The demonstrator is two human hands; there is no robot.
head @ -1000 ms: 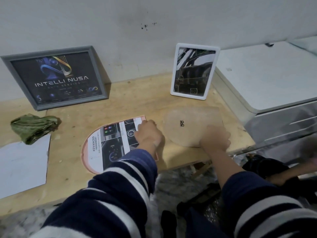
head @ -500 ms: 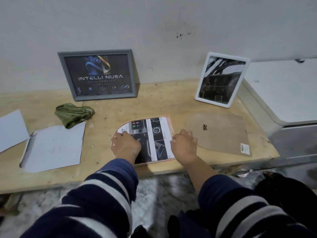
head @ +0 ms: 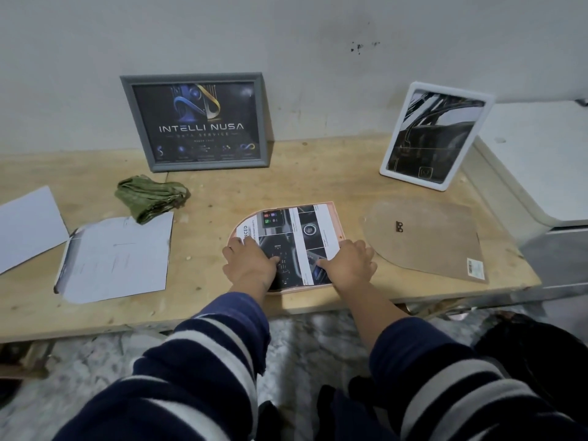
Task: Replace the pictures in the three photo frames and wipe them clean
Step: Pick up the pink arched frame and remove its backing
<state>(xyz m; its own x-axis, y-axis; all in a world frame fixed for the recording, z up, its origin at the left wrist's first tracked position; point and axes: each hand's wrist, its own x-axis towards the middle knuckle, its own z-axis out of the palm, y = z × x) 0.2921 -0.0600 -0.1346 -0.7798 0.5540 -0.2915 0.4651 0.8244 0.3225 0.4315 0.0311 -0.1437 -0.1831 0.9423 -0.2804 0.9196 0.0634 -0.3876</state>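
Pink arched frame [head: 338, 218] lies flat at the wooden bench's [head: 302, 183] front edge as we press a glossy printed picture [head: 296, 237] into it, left hand [head: 251, 268] and right hand [head: 348, 265] fingers spread flat on the print, gripping nothing. Just right lies its brown fibreboard backing [head: 426, 240]. Behind, a grey frame [head: 194, 122] and white frame [head: 436, 136] lean on the wall; a crumpled green cloth [head: 151, 197] and loose paper sheets [head: 117, 259] sit left.
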